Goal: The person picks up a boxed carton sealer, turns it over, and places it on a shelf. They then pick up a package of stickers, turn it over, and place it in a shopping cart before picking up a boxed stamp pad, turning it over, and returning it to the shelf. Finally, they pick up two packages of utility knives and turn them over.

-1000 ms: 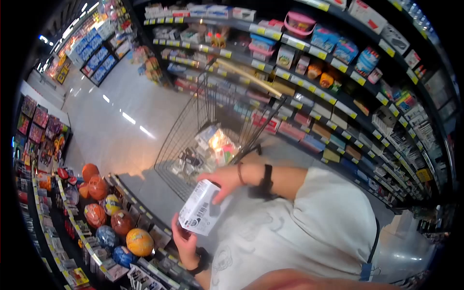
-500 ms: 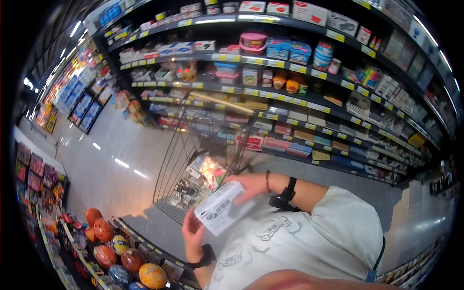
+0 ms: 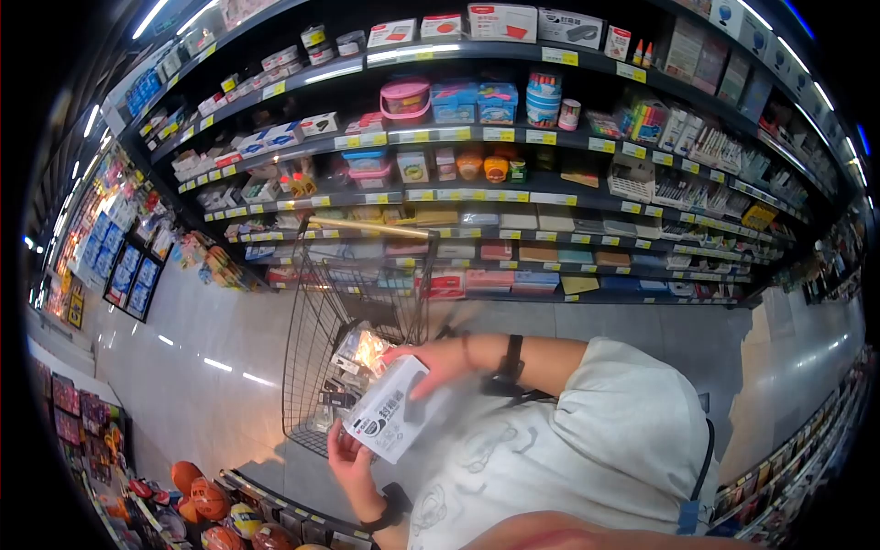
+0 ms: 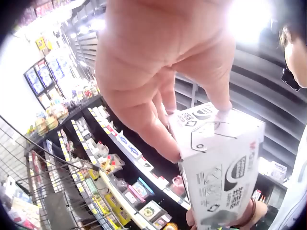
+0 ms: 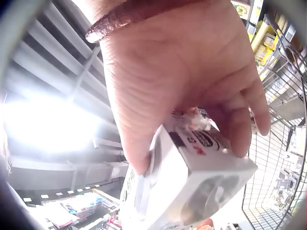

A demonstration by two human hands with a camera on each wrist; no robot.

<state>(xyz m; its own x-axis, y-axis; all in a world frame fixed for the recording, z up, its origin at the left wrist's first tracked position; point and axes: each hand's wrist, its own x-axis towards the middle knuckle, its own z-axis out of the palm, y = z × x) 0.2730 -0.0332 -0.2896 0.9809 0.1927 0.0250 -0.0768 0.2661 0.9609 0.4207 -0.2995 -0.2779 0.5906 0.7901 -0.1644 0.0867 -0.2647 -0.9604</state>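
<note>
White box, grasped by both hands, basketballs only in head view.

- T-shirt: we see off-white cloth with a loose short sleeve.
- Print: we make out grey line-drawn figures, partly blurred.
- Right wrist: we note a reddish-brown bracelet and, farther up, a black strap.
- Left wrist: we note a black band.
- Side: we find a black cord and blue tab.
</note>
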